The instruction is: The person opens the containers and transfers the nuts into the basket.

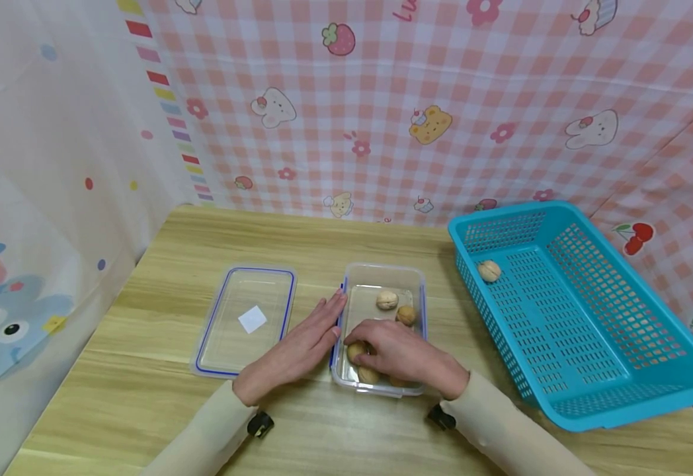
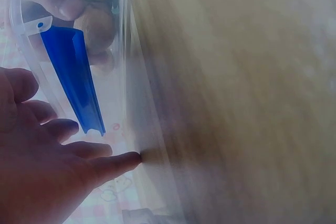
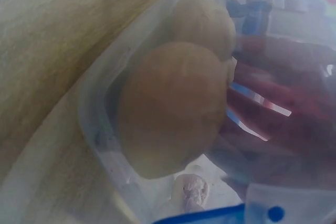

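Observation:
A clear plastic food container [image 1: 385, 272] with blue side clips stands on the table, several walnuts inside it. My right hand [image 1: 405, 354] reaches into its near half, fingers and thumb curled about a walnut [image 1: 356, 352]. Another walnut [image 1: 367, 375] lies just under the thumb; in the right wrist view a large walnut [image 3: 173, 108] shows through the wall. Farther back in the container are a pale walnut [image 1: 387, 300] and a browner walnut [image 1: 406, 315]. With fingers straight, my left hand [image 1: 299, 347] rests against the container's left side, near the blue clip [image 2: 73, 77].
Left of the container lies its clear lid [image 1: 227, 344] with a blue seal and a white square label [image 1: 252, 319]. At the right stands a turquoise plastic basket [image 1: 561, 330] holding one walnut [image 1: 489, 271]. A checked cloth [image 1: 382, 178] hangs behind the wooden table [image 1: 144, 370].

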Available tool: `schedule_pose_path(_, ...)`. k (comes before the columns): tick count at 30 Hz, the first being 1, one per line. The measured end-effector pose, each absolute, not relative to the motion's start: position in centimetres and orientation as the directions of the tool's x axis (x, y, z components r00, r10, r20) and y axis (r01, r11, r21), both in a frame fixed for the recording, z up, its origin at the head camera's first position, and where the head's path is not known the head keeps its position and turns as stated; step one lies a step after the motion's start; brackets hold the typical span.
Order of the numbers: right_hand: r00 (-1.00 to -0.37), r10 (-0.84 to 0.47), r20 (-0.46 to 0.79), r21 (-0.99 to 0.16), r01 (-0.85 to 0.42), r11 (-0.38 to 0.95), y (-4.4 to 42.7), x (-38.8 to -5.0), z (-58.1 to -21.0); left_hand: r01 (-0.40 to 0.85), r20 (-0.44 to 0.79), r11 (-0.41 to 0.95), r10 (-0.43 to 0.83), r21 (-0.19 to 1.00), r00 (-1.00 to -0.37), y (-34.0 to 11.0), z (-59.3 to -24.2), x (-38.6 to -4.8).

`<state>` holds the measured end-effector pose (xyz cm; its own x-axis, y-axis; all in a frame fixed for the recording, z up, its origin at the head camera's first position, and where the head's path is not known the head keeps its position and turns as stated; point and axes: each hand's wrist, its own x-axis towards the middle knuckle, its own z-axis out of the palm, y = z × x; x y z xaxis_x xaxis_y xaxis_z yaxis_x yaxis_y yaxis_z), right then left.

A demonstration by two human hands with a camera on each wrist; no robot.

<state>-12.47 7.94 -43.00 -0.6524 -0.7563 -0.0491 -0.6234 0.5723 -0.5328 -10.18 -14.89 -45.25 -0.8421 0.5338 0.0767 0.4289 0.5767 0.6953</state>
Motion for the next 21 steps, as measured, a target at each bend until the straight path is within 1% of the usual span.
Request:
schedule_pose_path(4, -0.654, -0.756, -0.017, -0.554, -0.623, 0.552, 8.2, -12.3, -42.8, 0.445, 0.095, 0.570, 0.538, 0.690, -0.837, -14.9, -45.3, -10.2)
schedule_pose_path(11, -0.644, -0.761, 0.076, -0.569, -0.655, 0.498, 8.9, -12.0, -42.3, 0.453, 0.103, 0.567, 0.542, 0.688, -0.834, -14.9, -45.4, -10.2)
schedule_pose_path(17, -0.678, -0.730, 0.093, -0.618, -0.614, 0.492, 9.6, -11.5, -41.8, 0.448, 0.097, 0.568, 0.541, 0.691, -0.835, -14.9, -45.3, -10.2)
schedule_pose_path(21, -0.693, -0.705, 0.155, -0.646, -0.611, 0.459, 10.2, -11.0, -41.6, 0.451, 0.102, 0.568, 0.539, 0.688, -0.836, -14.9, -45.3, -10.2)
